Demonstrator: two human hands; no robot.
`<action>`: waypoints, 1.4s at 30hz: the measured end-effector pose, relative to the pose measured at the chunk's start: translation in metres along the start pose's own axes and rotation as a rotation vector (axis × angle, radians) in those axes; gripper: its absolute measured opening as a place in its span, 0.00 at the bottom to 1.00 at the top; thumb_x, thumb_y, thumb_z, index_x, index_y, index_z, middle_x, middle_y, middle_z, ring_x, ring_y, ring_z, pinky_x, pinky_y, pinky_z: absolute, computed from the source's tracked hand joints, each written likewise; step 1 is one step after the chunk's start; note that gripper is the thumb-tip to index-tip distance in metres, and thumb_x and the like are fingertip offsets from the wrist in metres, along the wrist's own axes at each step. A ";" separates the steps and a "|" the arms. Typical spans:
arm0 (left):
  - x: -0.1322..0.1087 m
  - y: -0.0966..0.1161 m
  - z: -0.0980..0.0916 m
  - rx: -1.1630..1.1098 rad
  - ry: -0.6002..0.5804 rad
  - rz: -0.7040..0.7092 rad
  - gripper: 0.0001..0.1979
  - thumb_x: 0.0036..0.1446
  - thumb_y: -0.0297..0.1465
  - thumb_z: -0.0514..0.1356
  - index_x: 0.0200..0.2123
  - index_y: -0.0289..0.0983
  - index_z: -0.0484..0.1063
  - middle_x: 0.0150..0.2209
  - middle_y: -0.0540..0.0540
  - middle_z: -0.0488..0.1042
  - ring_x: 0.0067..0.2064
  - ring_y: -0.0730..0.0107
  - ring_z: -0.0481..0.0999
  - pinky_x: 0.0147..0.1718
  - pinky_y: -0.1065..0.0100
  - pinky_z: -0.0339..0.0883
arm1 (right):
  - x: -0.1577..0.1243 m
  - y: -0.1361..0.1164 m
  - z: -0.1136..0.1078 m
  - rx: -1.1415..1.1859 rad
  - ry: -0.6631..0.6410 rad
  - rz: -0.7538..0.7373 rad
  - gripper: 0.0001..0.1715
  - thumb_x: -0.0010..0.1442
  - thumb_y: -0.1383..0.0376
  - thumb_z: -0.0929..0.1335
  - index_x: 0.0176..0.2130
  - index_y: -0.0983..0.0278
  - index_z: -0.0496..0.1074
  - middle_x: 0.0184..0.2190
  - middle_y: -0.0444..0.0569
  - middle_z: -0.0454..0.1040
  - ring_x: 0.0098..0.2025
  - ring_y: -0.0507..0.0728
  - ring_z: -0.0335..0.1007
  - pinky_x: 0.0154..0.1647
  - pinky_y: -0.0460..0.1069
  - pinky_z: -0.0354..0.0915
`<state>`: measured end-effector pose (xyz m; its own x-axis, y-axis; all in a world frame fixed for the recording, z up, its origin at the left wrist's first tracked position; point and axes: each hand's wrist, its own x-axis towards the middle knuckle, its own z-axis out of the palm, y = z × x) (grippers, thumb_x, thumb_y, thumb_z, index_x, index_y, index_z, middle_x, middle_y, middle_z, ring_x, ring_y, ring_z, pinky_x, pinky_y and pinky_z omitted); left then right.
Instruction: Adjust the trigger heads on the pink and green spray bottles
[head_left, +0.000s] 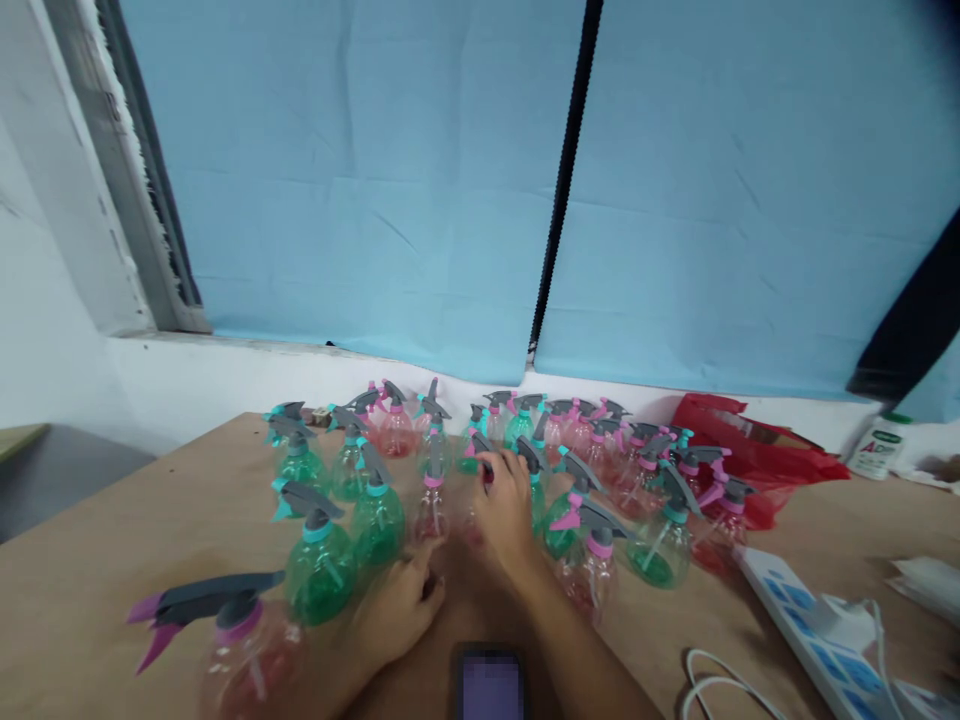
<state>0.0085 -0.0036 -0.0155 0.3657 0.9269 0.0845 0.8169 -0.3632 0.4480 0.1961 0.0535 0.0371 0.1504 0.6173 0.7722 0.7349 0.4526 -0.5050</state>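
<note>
My right hand is closed around the grey-and-pink spray head of a spray bottle; the hand covers much of this bottle. My left hand rests low over the table, its index finger stretched toward the base of a clear pink spray bottle. Its other fingers bend loosely, with nothing visible between them. Just left of it stand a green spray bottle and another green spray bottle. On the right are a pink spray bottle and a green spray bottle.
Several more spray bottles crowd the back of the wooden table. A pink bottle stands at the near left. At right lie a red plastic bag, a power strip and a white cable. A phone is at the front.
</note>
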 end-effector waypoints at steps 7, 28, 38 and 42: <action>0.002 -0.004 0.003 -0.024 -0.003 -0.025 0.26 0.66 0.29 0.53 0.67 0.39 0.61 0.34 0.48 0.79 0.36 0.63 0.79 0.34 0.69 0.63 | -0.009 0.007 0.009 0.238 0.084 0.102 0.14 0.62 0.66 0.67 0.49 0.62 0.70 0.43 0.53 0.76 0.47 0.62 0.72 0.51 0.56 0.67; 0.000 0.004 -0.007 -0.003 -0.040 0.013 0.15 0.71 0.27 0.48 0.33 0.40 0.71 0.36 0.48 0.81 0.41 0.64 0.80 0.40 0.68 0.61 | 0.000 0.001 -0.010 0.988 -0.587 0.354 0.17 0.46 0.65 0.65 0.33 0.61 0.81 0.26 0.46 0.79 0.27 0.56 0.70 0.24 0.46 0.58; -0.002 0.010 -0.008 0.103 -0.055 -0.002 0.14 0.68 0.28 0.52 0.32 0.40 0.75 0.34 0.48 0.81 0.39 0.62 0.80 0.38 0.67 0.60 | 0.004 -0.002 -0.014 1.040 -0.645 0.302 0.17 0.48 0.64 0.65 0.34 0.61 0.81 0.25 0.45 0.79 0.26 0.56 0.72 0.26 0.46 0.58; -0.001 0.009 -0.006 0.101 -0.055 0.004 0.14 0.68 0.28 0.52 0.32 0.40 0.75 0.34 0.48 0.81 0.39 0.63 0.80 0.37 0.67 0.60 | 0.000 0.001 -0.009 1.031 -0.569 0.360 0.18 0.46 0.63 0.66 0.35 0.63 0.82 0.24 0.46 0.78 0.23 0.56 0.71 0.23 0.47 0.59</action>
<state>0.0125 -0.0076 -0.0058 0.3905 0.9199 0.0360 0.8554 -0.3771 0.3552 0.2026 0.0482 0.0395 -0.2623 0.8877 0.3784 -0.1935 0.3357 -0.9219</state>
